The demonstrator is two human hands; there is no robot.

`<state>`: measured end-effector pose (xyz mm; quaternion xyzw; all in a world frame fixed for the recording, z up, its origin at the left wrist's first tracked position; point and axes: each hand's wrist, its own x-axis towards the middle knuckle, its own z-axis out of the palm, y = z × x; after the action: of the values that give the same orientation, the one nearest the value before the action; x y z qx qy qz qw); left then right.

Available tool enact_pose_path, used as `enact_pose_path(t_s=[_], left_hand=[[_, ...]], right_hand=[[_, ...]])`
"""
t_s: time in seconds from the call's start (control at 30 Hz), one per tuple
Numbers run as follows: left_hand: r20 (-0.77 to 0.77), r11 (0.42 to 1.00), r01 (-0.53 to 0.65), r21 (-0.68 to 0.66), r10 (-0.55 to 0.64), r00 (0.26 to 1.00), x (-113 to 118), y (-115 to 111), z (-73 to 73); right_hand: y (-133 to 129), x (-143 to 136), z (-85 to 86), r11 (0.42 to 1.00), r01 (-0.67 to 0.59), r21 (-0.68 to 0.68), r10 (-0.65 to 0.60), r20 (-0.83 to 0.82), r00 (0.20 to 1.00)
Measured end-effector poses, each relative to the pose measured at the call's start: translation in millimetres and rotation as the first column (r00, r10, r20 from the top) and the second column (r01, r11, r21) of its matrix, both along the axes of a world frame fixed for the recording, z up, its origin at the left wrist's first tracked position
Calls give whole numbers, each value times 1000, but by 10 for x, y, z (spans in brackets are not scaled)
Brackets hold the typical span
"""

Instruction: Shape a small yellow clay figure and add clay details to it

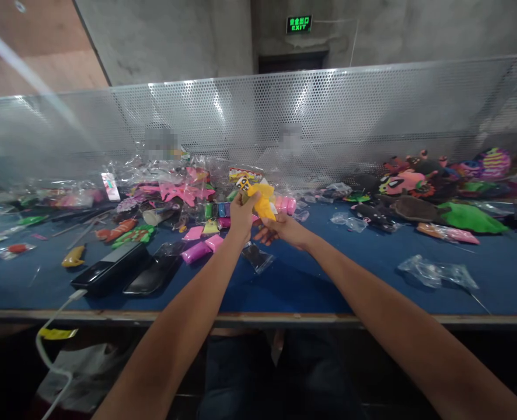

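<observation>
My left hand [241, 217] is closed round the side of a small yellow soft toy [262, 199] with a black-and-white face patch, lifted over the table. At its lower end my right hand [280, 229] grips the toy's edge, with the other fingers curled loosely beneath. A small clear packet with dark contents [257, 256] lies on the blue table just below the hands. Pink and magenta packets [197, 249] are left of it. Behind the hands are pink tubs [287, 205] and a row of small coloured blocks [218, 210].
A black power bank [109, 268] with a white cable [48, 344] and a black phone [153, 273] lie front left. Pink starfish-like toys [184, 191] pile behind. Plush toys [405, 184] heap at right. Crumpled clear plastic [436, 273] lies nearer. A perforated metal screen [241, 116] closes the back.
</observation>
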<state>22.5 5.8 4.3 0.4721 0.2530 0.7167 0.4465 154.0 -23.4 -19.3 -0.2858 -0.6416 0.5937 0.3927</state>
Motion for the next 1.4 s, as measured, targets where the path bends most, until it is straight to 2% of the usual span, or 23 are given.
enact_pose_path(t_s=[0.17, 0.33, 0.47, 0.63, 0.87, 1.0, 1.1, 1.2, 1.4], left_hand=[[37, 1000, 27, -1, -27, 999, -6, 11, -7], [42, 996, 81, -33, -80, 996, -6, -10, 19], [-17, 993, 97, -63, -99, 995, -20, -36, 43], [-99, 970, 214, -113, -226, 969, -54, -43, 41], [-220, 979, 175, -108, -195, 956, -70, -14, -16], [-149, 975, 189, -113, -205, 968, -53, -13, -19], [-96, 982, 169, -88, -177, 980, -46, 0, -14], [-96, 983, 169, -74, -175, 980, -46, 19, -16], [-85, 974, 192, -121, -203, 976, -41, 16, -11]], right_hand=[[24, 9, -25, 1000, -19, 16, 19, 10, 1000], [58, 9, -34, 998, 11, 68, -16, 69, 997], [94, 23, -29, 983, 102, 154, -117, 95, 989], [128, 39, -47, 966, 138, 219, -164, 109, 980], [84, 14, 3, 938, 160, 307, -235, 226, 945], [64, 20, 28, 900, 165, 403, -292, 276, 916], [73, 22, 12, 887, 196, 418, -326, 268, 907], [93, 21, -20, 876, 213, 432, -341, 243, 908], [134, 37, -60, 814, 239, 529, -401, 214, 891]])
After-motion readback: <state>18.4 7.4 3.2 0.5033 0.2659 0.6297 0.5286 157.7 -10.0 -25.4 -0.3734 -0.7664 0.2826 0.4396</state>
